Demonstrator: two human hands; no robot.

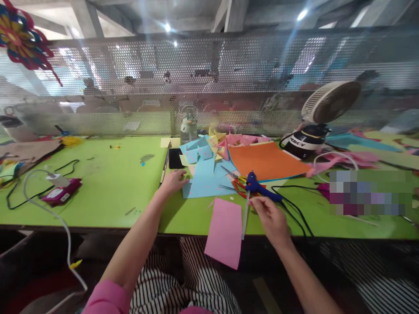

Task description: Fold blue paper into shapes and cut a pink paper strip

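Observation:
My left hand point(174, 181) rests low over the green table, fingers apart and holding nothing, beside a black phone point(176, 158) and the left edge of a light blue paper point(204, 181). My right hand point(271, 214) is closed in a pinch, its fingertips at a clear narrow ruler point(245, 220). A pink paper sheet point(224, 233) lies just left of the ruler and hangs over the table's front edge. Above the right hand are a blue glue gun point(257, 185) and orange-handled scissors point(240, 188). Folded blue paper pieces point(200, 151) stand behind the blue sheet.
A large orange sheet point(266, 160) lies right of centre, near a fan point(330, 104) on a black base. A bottle point(189, 126) stands before the perforated metal screen point(131, 65). Power strips point(62, 192) and cords lie on the table point(111, 187). A paper pinwheel decoration point(19, 37) hangs upper left.

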